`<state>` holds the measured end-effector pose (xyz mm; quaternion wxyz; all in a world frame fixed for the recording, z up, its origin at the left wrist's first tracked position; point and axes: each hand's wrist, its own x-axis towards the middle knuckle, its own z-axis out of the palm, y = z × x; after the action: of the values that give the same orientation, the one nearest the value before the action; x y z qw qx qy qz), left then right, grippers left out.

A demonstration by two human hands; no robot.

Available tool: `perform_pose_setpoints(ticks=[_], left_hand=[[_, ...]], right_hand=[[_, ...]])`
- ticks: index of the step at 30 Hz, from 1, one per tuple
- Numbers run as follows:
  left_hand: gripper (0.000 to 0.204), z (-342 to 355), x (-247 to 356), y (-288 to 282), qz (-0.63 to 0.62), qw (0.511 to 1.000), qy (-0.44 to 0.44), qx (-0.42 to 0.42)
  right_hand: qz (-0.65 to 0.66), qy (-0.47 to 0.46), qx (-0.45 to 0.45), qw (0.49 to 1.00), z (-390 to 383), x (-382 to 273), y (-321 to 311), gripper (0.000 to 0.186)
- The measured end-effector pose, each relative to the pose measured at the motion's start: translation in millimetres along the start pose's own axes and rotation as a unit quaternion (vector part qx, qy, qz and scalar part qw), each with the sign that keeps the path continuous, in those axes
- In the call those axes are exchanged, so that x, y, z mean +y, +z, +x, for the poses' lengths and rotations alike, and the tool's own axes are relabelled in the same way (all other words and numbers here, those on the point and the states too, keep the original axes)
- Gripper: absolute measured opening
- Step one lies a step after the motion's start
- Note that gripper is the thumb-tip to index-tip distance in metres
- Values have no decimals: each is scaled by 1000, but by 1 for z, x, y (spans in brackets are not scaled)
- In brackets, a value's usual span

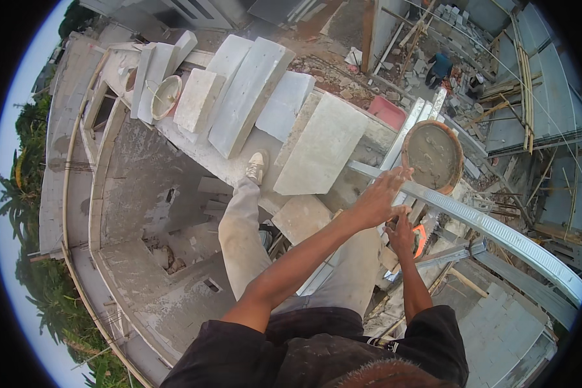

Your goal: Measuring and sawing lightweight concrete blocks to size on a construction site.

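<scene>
A long silver metal channel runs diagonally across the right half of the head view. My left hand grips it, fingers over its top. Just below, my right hand is closed, though what it holds is unclear, beside an orange-handled saw. Behind the channel stands a round tub of grey mortar. A pale slab lies to the left of my hands, near my shoe, and a square board lies beneath.
More slabs, a small bucket and a pink tray line the ledge. To the left is a drop to concrete walls. A person crouches among rubble below at the upper right. Bamboo poles stand at the right.
</scene>
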<state>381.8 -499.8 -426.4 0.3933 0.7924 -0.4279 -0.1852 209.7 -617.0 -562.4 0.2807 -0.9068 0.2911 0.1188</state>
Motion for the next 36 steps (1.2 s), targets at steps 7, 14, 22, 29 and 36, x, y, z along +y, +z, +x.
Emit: perform_pose_setpoints(ticks=[7, 14, 22, 29, 36], left_hand=[[80, -94, -121, -123, -522, 728, -441, -60], [43, -122, -289, -300, -603, 598, -454, 269], [29, -265, -497, -317, -526, 394, -564, 500], [33, -293, -555, -266, -503, 404, -631, 431], [45, -246, -585, -257, -539, 397, -676, 309]], right_hand=[[265, -143, -62, 952, 24, -242, -18, 64], [327, -237, -145, 903, 251, -436, -10, 61], [123, -177, 1, 976, 536, -504, 33, 90], [76, -118, -125, 982, 575, -505, 47, 98], [72, -35, -182, 980, 577, -491, 43, 107]])
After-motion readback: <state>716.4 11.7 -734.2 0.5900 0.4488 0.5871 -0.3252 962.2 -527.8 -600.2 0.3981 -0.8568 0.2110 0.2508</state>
